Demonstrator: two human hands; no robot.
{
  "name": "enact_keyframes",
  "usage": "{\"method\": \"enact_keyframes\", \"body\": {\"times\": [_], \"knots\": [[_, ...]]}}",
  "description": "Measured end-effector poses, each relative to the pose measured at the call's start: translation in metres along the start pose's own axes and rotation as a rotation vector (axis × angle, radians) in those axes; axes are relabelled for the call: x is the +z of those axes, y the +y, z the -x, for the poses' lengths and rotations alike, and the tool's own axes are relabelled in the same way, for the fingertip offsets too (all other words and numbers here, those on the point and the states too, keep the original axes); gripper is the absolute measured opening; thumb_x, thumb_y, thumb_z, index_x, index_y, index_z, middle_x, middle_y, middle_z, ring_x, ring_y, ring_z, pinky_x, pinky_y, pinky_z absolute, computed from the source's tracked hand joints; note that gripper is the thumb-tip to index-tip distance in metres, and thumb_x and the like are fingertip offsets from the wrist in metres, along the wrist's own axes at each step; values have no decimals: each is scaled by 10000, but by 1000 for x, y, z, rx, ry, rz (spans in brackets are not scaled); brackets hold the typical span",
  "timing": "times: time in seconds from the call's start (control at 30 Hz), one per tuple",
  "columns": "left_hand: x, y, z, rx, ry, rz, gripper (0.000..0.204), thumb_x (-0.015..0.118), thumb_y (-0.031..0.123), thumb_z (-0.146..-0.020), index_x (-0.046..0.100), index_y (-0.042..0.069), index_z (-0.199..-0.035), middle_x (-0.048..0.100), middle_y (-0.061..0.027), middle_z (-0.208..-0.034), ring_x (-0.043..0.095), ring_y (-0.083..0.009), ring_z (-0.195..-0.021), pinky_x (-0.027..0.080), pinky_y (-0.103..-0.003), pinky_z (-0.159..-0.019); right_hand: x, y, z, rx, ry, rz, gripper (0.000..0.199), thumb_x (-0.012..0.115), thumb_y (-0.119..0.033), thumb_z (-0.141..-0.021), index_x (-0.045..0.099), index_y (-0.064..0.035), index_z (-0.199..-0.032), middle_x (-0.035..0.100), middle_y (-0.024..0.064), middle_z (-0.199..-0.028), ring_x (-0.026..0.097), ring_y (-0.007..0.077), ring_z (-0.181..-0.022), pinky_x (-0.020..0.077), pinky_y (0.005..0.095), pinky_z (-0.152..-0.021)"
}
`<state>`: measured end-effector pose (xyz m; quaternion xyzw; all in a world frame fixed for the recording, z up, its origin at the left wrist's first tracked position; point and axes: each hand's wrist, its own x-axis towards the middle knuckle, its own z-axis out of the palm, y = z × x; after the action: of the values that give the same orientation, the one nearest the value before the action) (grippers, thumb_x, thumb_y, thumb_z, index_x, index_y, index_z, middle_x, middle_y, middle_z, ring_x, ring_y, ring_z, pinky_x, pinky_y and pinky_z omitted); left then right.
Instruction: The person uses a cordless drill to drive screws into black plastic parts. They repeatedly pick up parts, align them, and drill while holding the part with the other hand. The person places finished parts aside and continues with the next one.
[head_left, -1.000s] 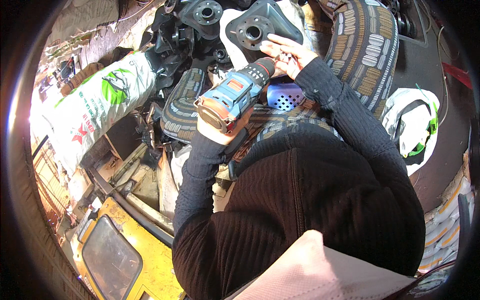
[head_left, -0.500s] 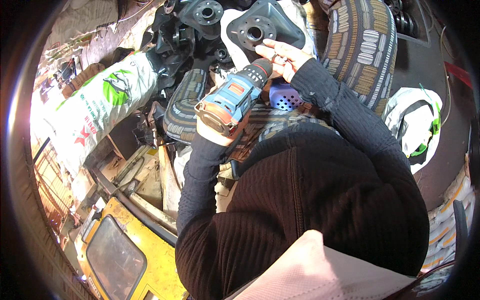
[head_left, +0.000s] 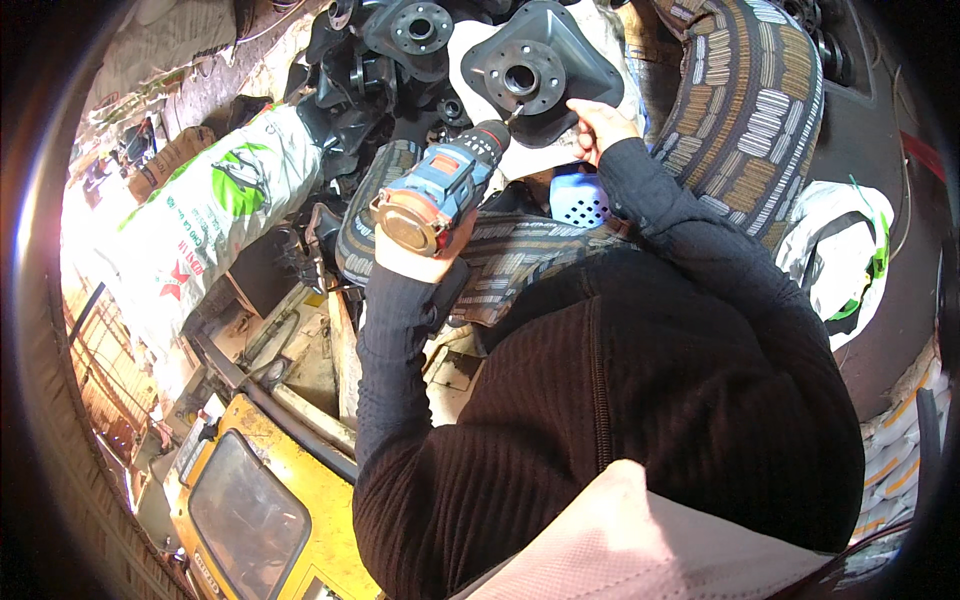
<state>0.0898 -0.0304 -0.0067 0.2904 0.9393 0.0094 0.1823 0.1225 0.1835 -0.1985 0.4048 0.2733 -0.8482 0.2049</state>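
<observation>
left hand wraps tight round the grip of a blue drill, fingers closed on it. drill lies tilted, its black chuck and bit aimed up-right at a dark metal plate with a round hub and bolt holes. bit tip sits just at the plate's lower edge, near the hub. right hand rests on the plate's lower right edge, fingers curled against it; whether it pinches anything small, cannot tell. both arms in black ribbed sleeves.

plate lies on a white sheet, top centre. more dark cast parts with flanges piled just left of it, touching one another. blue perforated basket sits below the plate, between the two arms, partly hidden. striped woven mat curves along the right side, another striped piece under the drill.

white sack with green print lies at left on the ground. yellow machine with a glass panel at lower left. white and green bag at right on dark floor. stacked sacks at the lower right rim. cluttered workshop floor, bright daylight at the left edge, scrap and boxes around.
</observation>
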Motion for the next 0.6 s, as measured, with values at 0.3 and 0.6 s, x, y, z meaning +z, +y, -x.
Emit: {"method": "enact_keyframes", "body": {"times": [0.3,0.6], "knots": [[-5,-18,-31,79,-83,105,323,644,176,-708,596,123,-1023,607,-87,-966,595,-282,-885,480,-384,-760,25,-13,3,-71,46,444,340,648,-377,-821,619,-68,-961,469,-39,-527,394,55,-357,300,212,-333],[-31,-2,-55,101,-227,130,345,614,136,-740,580,82,-1079,602,-135,-1031,573,-316,-976,443,-402,-866,24,-10,-5,-240,100,668,377,598,-393,-818,626,-24,-748,525,29,-564,506,120,-574,410,289,-569]]}}
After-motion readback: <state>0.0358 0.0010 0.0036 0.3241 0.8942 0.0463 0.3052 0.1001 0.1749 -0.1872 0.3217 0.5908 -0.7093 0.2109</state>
